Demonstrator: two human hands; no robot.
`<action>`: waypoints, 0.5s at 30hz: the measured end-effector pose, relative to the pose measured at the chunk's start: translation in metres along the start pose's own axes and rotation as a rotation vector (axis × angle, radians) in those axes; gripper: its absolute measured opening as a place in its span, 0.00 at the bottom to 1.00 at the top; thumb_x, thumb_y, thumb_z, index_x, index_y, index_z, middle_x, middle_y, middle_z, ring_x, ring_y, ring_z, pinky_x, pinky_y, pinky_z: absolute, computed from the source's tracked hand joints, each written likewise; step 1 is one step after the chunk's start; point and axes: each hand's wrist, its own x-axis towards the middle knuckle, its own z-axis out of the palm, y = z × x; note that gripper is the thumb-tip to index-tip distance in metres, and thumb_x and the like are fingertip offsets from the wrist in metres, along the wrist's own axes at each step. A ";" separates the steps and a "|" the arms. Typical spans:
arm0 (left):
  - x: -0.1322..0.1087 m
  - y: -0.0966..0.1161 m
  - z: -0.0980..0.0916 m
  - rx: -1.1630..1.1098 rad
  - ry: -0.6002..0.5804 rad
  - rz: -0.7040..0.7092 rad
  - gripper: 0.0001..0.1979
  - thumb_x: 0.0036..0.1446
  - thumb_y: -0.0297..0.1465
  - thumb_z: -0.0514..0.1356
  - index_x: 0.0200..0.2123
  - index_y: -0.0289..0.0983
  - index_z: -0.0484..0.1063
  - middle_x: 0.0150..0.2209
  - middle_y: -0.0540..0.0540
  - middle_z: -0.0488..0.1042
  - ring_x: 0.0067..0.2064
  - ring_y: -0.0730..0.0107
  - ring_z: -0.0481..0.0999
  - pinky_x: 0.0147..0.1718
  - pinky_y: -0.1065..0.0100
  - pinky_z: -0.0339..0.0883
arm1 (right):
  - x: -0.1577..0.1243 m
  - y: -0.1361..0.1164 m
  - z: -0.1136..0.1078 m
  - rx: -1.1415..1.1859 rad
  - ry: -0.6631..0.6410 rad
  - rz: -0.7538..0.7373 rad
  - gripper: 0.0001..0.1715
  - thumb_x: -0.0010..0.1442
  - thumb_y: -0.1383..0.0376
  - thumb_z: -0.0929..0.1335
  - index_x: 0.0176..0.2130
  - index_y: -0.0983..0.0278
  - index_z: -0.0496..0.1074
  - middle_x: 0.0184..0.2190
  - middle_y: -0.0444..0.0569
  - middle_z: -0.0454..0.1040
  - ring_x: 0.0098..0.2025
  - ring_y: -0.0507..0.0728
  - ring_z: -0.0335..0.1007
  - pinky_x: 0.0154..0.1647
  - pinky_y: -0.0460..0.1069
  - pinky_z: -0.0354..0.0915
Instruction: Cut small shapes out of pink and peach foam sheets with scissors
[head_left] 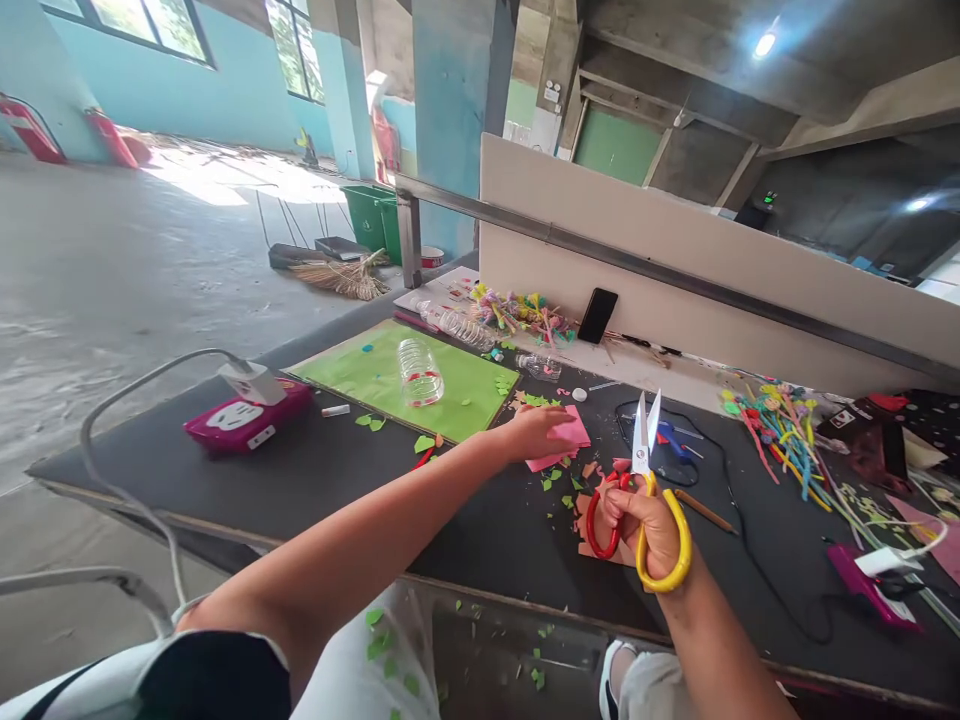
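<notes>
My right hand (651, 525) grips a pair of scissors (642, 450) with one red handle and one yellow handle. The blades point upward and stand slightly apart, with nothing between them. Over the dark table, my left hand (536, 432) has its fingers on pink paper (571, 432); the thumb is mostly hidden. Small green and pink paper scraps (556, 476) lie around that hand. Below the scissors, a salmon-coloured cut paper piece (592, 545) rests near the table's front edge.
A clear plastic bottle (420, 372) lies on green paper (352, 362). Purple power strips (247, 418) with cables sit at both sides. A blue glue gun (675, 442), its cord, colourful craft stems (780, 430) and a leaning phone (598, 315) occupy the table. A partition (675, 250) stands behind.
</notes>
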 end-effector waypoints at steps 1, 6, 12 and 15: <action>0.001 0.003 -0.006 -0.038 0.011 -0.005 0.28 0.56 0.45 0.53 0.55 0.36 0.64 0.57 0.38 0.65 0.57 0.58 0.65 0.55 0.60 0.56 | 0.002 0.001 0.000 -0.001 0.015 -0.013 0.23 0.42 0.72 0.75 0.37 0.57 0.68 0.18 0.35 0.66 0.19 0.48 0.61 0.21 0.43 0.63; -0.005 0.030 -0.025 -0.325 -0.239 0.029 0.25 0.57 0.49 0.49 0.38 0.37 0.75 0.33 0.46 0.78 0.33 0.70 0.76 0.30 0.74 0.66 | 0.003 0.005 0.005 -0.028 0.088 -0.045 0.25 0.43 0.69 0.75 0.39 0.56 0.66 0.18 0.35 0.68 0.18 0.49 0.65 0.19 0.44 0.64; -0.027 0.054 -0.012 -0.566 -0.359 -0.050 0.22 0.46 0.50 0.60 0.32 0.36 0.75 0.27 0.49 0.76 0.29 0.72 0.72 0.26 0.75 0.61 | -0.005 0.007 0.016 -0.098 0.153 -0.053 0.24 0.45 0.67 0.76 0.40 0.55 0.65 0.23 0.35 0.72 0.19 0.49 0.69 0.20 0.44 0.68; -0.030 0.053 -0.003 -0.623 -0.317 -0.086 0.19 0.45 0.47 0.62 0.30 0.35 0.74 0.26 0.49 0.75 0.28 0.72 0.71 0.24 0.75 0.60 | -0.007 0.008 0.018 -0.137 0.181 -0.082 0.26 0.44 0.67 0.76 0.41 0.55 0.65 0.23 0.35 0.72 0.20 0.49 0.70 0.20 0.43 0.68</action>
